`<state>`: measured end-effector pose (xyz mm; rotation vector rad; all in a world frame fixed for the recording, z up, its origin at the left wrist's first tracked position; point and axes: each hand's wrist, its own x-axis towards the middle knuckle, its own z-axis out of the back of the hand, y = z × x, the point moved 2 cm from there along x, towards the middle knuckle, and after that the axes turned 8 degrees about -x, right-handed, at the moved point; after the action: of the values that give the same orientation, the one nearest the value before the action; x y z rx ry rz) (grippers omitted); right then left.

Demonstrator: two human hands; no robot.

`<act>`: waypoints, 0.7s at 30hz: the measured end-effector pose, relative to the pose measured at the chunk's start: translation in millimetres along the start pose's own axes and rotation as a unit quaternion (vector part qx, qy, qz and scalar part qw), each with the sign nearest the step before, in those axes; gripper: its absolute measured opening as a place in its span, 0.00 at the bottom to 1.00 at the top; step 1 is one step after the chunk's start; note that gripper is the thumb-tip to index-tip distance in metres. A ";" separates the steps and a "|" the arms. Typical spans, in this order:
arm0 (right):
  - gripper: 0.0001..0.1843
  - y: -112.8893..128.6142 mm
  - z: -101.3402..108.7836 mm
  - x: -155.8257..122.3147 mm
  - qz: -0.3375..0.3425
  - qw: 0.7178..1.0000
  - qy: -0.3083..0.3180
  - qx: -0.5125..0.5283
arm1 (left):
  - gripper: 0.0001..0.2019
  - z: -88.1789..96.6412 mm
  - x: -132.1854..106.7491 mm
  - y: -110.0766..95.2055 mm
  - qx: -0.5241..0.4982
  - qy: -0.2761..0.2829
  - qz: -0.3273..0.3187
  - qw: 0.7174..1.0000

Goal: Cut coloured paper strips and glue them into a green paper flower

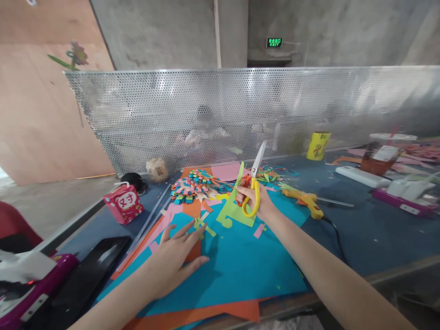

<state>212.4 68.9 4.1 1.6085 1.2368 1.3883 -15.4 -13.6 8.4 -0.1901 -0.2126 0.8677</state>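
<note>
My right hand (256, 201) is closed round the yellow and red handles of a pair of scissors (252, 181), blades pointing up and away. A light green paper piece (233, 208) sits in or right at the blades and hangs down to the blue sheet. My left hand (177, 259) lies flat with fingers spread on the big blue paper sheet (240, 270), fingertips by small green scraps (202, 225) and an orange sheet (192, 208). A pile of coloured paper bits (194, 185) lies beyond.
A yellow glue gun (305, 201) with its cable lies right of the scissors. A red carton (123, 204), a black tablet (87, 272) and a purple device (34, 293) are at the left. A perforated metal screen (240, 110) walls the back; someone sits behind it.
</note>
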 end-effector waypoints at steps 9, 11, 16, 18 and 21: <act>0.13 4.3 -8.9 -5.0 0.003 0.990 0.056 -0.126 | 0.19 11.5 38.6 -6.3 -0.267 -0.144 0.055 0.951; 0.14 7.1 -13.2 -8.7 0.002 0.985 0.076 -0.156 | 0.13 6.1 46.6 -10.5 -0.312 -0.113 0.046 0.942; 0.14 7.7 -21.7 -16.6 0.005 0.973 0.107 -0.204 | 0.08 -10.4 55.0 -6.6 -0.416 -0.059 0.050 0.906; 0.13 7.1 -23.7 -19.4 0.011 0.970 0.113 -0.214 | 0.06 -10.8 54.8 -1.1 -0.481 -0.084 0.067 0.870; 0.12 9.4 -25.3 -24.6 0.038 0.955 0.105 -0.275 | 0.05 -1.2 52.5 9.3 -0.528 -0.191 0.104 0.821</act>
<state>190.3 40.4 9.7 1.1487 0.7975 1.7953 11.1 32.7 10.6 -1.1021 -1.0726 0.9179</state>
